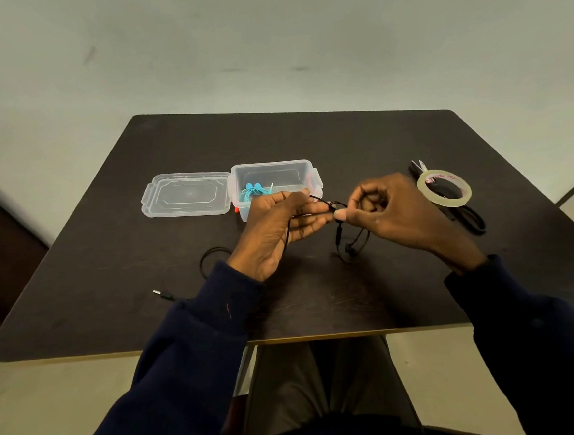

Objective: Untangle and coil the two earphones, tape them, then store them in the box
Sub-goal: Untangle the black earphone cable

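A dark wooden table [320, 304] seen from above, with a person in dark navy sleeves working at its near edge. Toward the near left corner, the metal jack plug [157, 292] of a black earphone [338, 235] lies on the tabletop, its cord curling into a loop beside the left sleeve [192, 345] and running up into the hands. Farther back on the left half, a clear lid [187, 194] lies flat, touching the left side of a clear plastic box [304, 168] with red clips; the box is open, and a coiled blue earphone [252, 191] rests inside against its left wall. Just in front of the box, the left hand [276, 232] is raised palm up above the table's middle, thumb and curled fingers closed around the black cord. The cord crosses a short gap to the right hand [398, 208], which is curled into a loose fist, thumb and forefinger pinching the cord where it bends. Below that pinch the rest of the black earphone hangs in a small loop, its lower end on or just above the tabletop; which cannot be told. Toward the right edge, a roll of clear tape [444, 187] lies on a pair of black-handled scissors [473, 221], whose blades point toward the far edge.
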